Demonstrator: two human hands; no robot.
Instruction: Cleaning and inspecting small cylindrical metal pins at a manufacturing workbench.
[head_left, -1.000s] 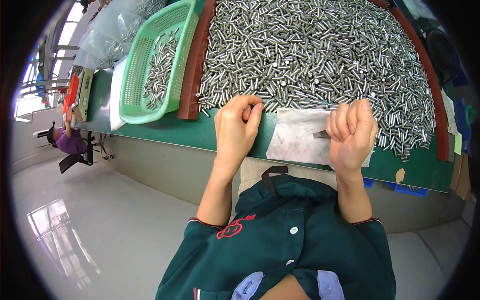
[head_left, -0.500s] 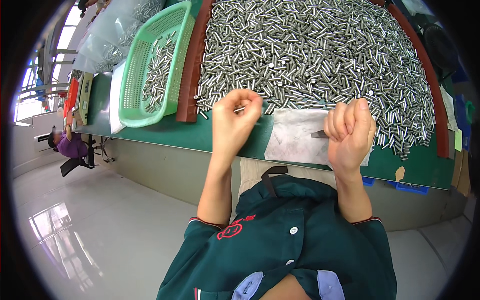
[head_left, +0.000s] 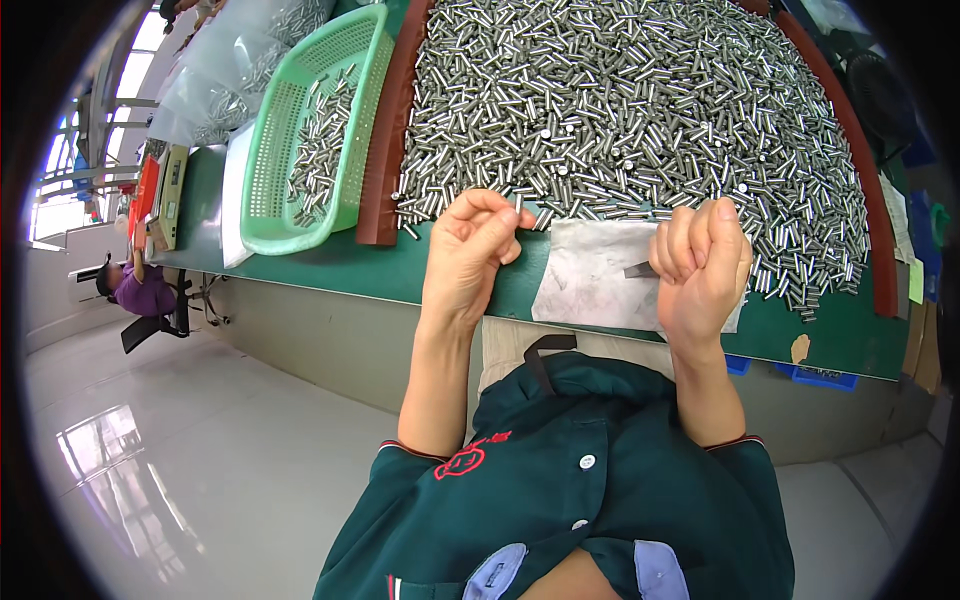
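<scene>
1. The small metal pins [head_left: 640, 110] lie in a wide, loose heap on the far side of the green bench [head_left: 340, 272], its near fringe just beyond both hands.
2. The left hand [head_left: 470, 255] is curled, thumb and forefinger pinched together at the heap's near edge; whether a pin sits between them cannot be told.
3. The right hand [head_left: 700, 265] is closed in a loose fist around a thin dark tool [head_left: 638, 270], whose tip pokes out leftward over the grey cloth [head_left: 590, 275].
4. That cloth lies flat between the hands, near the bench's front edge, its far side touching the pins.
5. A brown raised rim [head_left: 385, 150] borders the heap on the left and curves round the far right side; a few pins lie just outside its near left corner.
6. Left of the rim stands a green plastic basket [head_left: 275, 170] holding more pins, with clear plastic bags [head_left: 215, 70] beyond it.
7. The bare strip of bench between heap and front edge is narrow; open room is mostly left of the left hand.
8. Both forearms rise from the near edge, elbows bent, out of dark green short sleeves [head_left: 600, 480].
9. Below the bench a pale glossy floor [head_left: 170, 450] spreads left, where another person [head_left: 140, 290] sits far off.
</scene>
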